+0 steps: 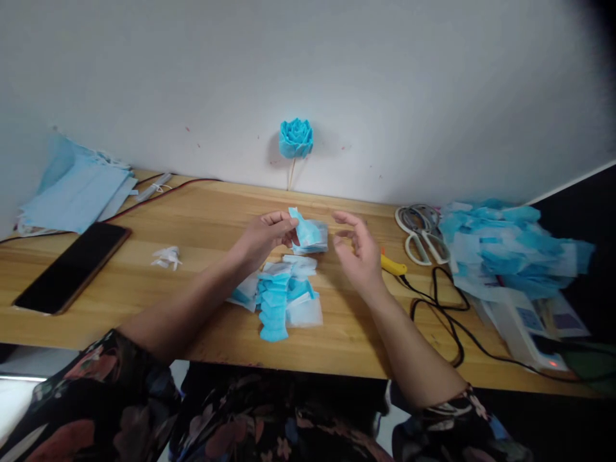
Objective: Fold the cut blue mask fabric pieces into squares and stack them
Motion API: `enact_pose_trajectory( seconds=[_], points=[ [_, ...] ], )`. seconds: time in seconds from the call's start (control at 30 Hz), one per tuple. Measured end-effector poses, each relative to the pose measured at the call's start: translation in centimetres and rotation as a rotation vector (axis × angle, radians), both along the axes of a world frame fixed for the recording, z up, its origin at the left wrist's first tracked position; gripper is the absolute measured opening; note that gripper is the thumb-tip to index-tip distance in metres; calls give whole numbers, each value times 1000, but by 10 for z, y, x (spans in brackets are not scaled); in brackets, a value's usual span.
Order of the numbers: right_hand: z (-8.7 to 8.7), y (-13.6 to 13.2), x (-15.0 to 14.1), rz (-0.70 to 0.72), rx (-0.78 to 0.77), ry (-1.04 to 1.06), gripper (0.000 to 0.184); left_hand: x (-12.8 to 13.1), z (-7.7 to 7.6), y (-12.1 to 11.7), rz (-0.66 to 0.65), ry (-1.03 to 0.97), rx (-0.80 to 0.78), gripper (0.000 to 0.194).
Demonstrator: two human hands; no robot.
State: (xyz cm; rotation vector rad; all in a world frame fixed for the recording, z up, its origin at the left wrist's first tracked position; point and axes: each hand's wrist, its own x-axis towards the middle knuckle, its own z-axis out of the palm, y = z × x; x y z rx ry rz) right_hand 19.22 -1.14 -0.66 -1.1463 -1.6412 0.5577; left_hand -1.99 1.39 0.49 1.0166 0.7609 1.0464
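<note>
Head camera shows the handling partly along, as a judgement: a rose-like blue flower on a thin stick stands fully shaped against the wall beyond the hands, while a small blue-and-white piece is separate in the left hand, and more lie loose, some pleated or cut, some flatter; how many are left to shape cannot be told. The left hand is closed in a pinch, thumb and fingers on the edge of that piece, which lies between the two hands, over or against a pale folded stack. The right hand is open, fingers loosely curled and thumb apart, with nothing visibly in its hold, just right of the stack. Nearer the body, between the forearms, a pile of blue and white pieces rests on the wooden surface. Left of the left hand are white scraps, a dark phone and, farther out, flat blue sheets with white loops. Right of the right hand lie a yellow corded tool, white-handled scissors and a large heap of blue material
</note>
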Motion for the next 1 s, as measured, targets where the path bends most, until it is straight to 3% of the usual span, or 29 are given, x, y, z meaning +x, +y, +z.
enact_pose_trajectory(
  seconds=[0.17, 0.27, 0.37, 0.47, 0.6, 0.7, 0.83, 1.0],
  points=[
    [-4, -3, -9, 59, 230, -425, 62, 1, 0, -2, -27, -76, -38, 35],
    [-5, -3, -11, 20, 245, -450, 48, 4, -1, -4, -54, -94, -50, 35],
    [-5, -3, -11, -37, 210, -316, 21, 6, -2, -5, -85, -73, -37, 36],
    [-5, -3, -9, -86, 61, -53, 7, 7, -2, -3, -25, -14, 10, 37],
    [-8, 0, -8, -38, -193, 311, 11, 6, -1, -1, 140, 47, 63, 34],
    [-8, 1, -10, -12, -241, 415, 16, 5, -1, -1, 164, 89, 128, 36],
    [-1, -1, -14, 17, -276, 458, 17, 7, 1, -4, 92, 120, 172, 44],
    [1, -3, -17, 20, -378, 505, 19, 9, 0, -8, -55, 230, 207, 35]
  ],
)
